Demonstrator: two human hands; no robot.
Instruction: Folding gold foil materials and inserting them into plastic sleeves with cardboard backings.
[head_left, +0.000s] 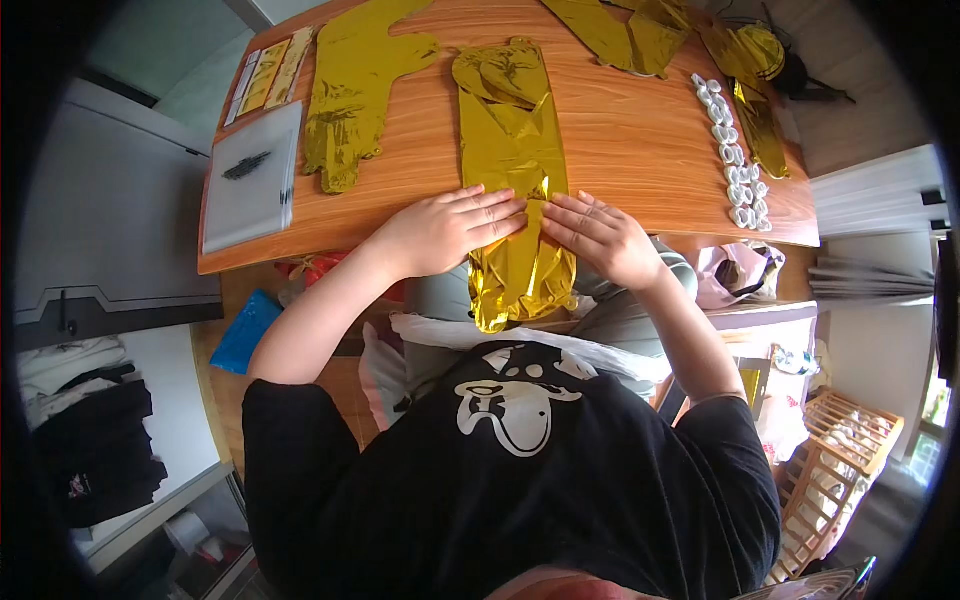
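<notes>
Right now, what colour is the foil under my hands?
Shiny gold; the foil shows best in the head view.

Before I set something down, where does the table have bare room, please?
The widest bare patch of the table lies between the middle gold foil and the white rolls. A narrower strip separates that foil from the left gold foil. The left edge, with clear plastic sheets, and the far right, with other gold foil, are crowded.
</notes>
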